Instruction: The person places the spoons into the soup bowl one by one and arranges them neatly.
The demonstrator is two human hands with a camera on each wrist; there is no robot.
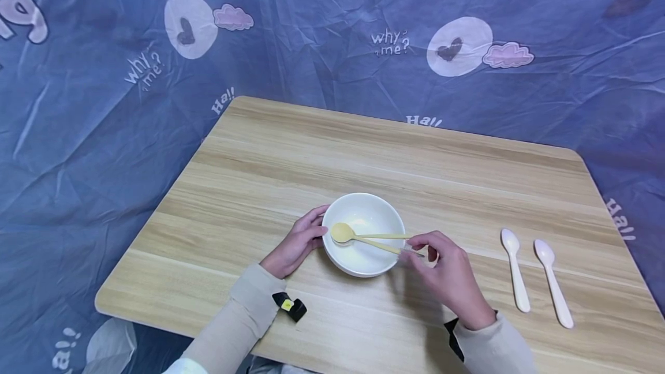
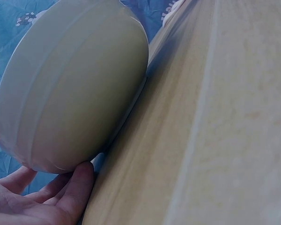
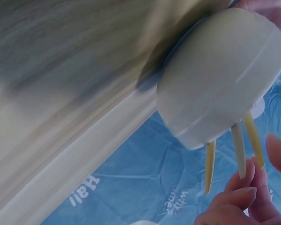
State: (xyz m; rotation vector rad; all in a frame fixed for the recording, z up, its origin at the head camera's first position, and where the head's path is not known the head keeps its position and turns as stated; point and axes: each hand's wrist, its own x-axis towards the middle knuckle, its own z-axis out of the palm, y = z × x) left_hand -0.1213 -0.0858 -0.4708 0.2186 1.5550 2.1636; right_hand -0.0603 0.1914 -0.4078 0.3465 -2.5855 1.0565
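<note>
My left hand (image 1: 297,242) holds a white bowl (image 1: 366,267) by its left side, thumb at the rim and fingertips against the outer wall (image 2: 79,93). Inside the bowl lies a yellow spoon (image 1: 343,232), its head by the left rim. Another yellow handle (image 1: 381,236) crosses the bowl beside it. In the right wrist view, two yellow handles and a grey handle (image 3: 240,150) stick out past the rim. My right hand (image 1: 448,264) is at these handle ends, fingertips touching them, while the thumb stands apart. The other utensil heads are hard to make out.
Two white spoons (image 1: 514,270) (image 1: 555,284) lie side by side on the wooden table (image 1: 291,149), to the right of my right hand. A blue printed cloth (image 1: 322,45) hangs behind and beside the table.
</note>
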